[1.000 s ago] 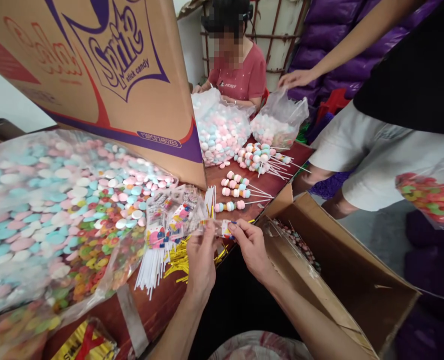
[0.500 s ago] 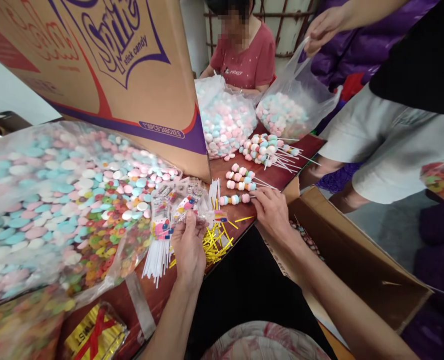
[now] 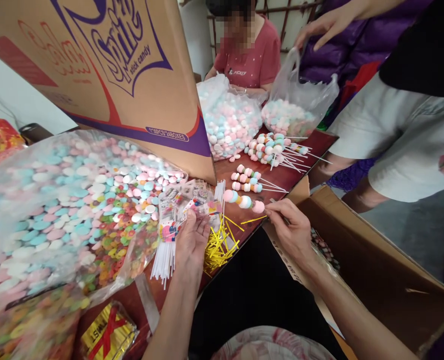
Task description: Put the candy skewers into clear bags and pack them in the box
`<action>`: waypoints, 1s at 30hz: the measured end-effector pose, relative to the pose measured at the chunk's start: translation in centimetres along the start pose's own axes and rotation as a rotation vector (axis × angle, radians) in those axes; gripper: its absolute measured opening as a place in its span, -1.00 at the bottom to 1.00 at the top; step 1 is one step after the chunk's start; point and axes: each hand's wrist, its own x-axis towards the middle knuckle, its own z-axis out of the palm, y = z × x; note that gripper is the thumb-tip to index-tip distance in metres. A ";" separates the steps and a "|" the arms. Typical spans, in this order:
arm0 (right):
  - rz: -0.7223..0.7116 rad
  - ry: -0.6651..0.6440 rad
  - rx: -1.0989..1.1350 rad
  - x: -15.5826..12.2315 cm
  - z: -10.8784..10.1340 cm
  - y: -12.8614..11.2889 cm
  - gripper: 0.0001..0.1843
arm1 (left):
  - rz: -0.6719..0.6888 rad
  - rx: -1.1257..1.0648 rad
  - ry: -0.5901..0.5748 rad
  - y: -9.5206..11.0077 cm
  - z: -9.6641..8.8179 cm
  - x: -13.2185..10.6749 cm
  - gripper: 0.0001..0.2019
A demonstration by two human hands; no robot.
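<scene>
Over the near edge of the dark red table [image 3: 321,145], the right hand [image 3: 291,231] has thumb and fingers pinched on the stick of a candy skewer [image 3: 245,202], its pastel pieces pointing leftward. The left hand [image 3: 192,237] grips a clear printed wrapper [image 3: 209,207], beside a heap of similar packets [image 3: 169,204]. Gold strips [image 3: 219,247] lie between the hands. Farther out I see more skewers [image 3: 249,187], then a bundled pile [image 3: 270,147] near a bulging candy bag [image 3: 231,122].

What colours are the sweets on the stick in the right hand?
The sweets are mainly pink, pale blue and white; best in the head view.
</scene>
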 end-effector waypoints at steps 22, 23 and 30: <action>-0.334 -0.045 -0.488 -0.8 -1.9 -2.4 -0.83 | 0.578 0.299 -0.037 -1.5 -0.2 0.7 -0.66; -0.312 -0.046 -0.485 -1.1 -1.7 -2.6 -0.84 | 0.608 0.294 -0.022 -1.5 -0.2 0.7 -0.66; -0.246 -0.045 -0.446 -2.5 -1.0 -3.0 -0.88 | 0.625 0.252 0.012 -1.7 -0.3 0.7 -0.66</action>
